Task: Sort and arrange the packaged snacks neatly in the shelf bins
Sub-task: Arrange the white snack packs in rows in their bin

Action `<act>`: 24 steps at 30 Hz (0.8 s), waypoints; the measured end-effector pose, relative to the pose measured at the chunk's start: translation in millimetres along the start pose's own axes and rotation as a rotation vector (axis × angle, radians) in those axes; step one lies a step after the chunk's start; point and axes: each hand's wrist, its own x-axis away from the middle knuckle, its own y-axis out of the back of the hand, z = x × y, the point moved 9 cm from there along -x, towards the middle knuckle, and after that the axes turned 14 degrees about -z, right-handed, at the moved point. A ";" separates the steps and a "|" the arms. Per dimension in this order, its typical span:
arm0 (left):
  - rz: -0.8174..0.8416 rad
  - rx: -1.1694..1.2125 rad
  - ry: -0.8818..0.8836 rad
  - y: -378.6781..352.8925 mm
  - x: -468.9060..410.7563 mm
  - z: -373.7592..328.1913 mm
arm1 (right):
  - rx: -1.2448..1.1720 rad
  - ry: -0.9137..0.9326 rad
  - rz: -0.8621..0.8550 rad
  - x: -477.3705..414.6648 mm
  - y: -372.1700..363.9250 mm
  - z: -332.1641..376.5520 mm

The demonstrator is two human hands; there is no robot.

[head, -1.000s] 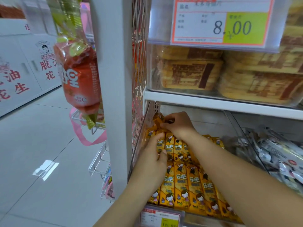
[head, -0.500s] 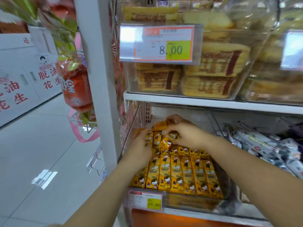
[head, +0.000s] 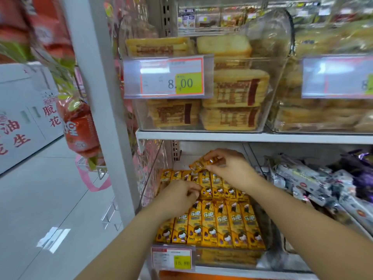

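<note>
Yellow snack packets point(head: 222, 223) with cartoon faces lie in neat rows inside a clear shelf bin point(head: 153, 178) on the lower shelf. My right hand point(head: 232, 168) is at the back of the bin and pinches one loose yellow packet point(head: 203, 162), lifted above the rows. My left hand point(head: 179, 197) rests on the rows near the bin's left side, its fingers curled onto a packet there; which one it grips is hidden under the hand.
A white shelf post point(head: 101, 98) stands left of the bin. Above, a clear bin of bread packs point(head: 232, 87) carries an 8.00 price tag point(head: 171, 77). Silver-wrapped snacks point(head: 312, 182) fill the neighbouring bin on the right. An orange bag point(head: 80, 128) hangs at the left.
The camera has pulled back and tilted up. My right hand has lifted one yellow packet clear of the rows at the back. My left hand has stayed on the left rows.
</note>
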 end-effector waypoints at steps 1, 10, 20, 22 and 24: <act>-0.021 0.013 -0.001 3.9 0.3 0.0 | -0.034 -0.022 -0.056 -1.6 2.2 -1.4; -0.043 -0.081 0.029 15.0 4.3 16.1 | 0.035 -0.153 0.046 -10.5 -34.8 -12.1; -0.054 0.044 0.043 15.5 -1.2 22.2 | 0.246 -0.093 0.279 -17.3 -77.4 -23.2; -0.075 0.061 0.035 16.6 -1.5 21.8 | 0.144 -0.140 0.244 -20.0 -72.8 -24.1; -0.122 0.100 0.029 20.2 -1.6 19.6 | -0.006 -0.219 0.139 -25.4 -60.2 -23.6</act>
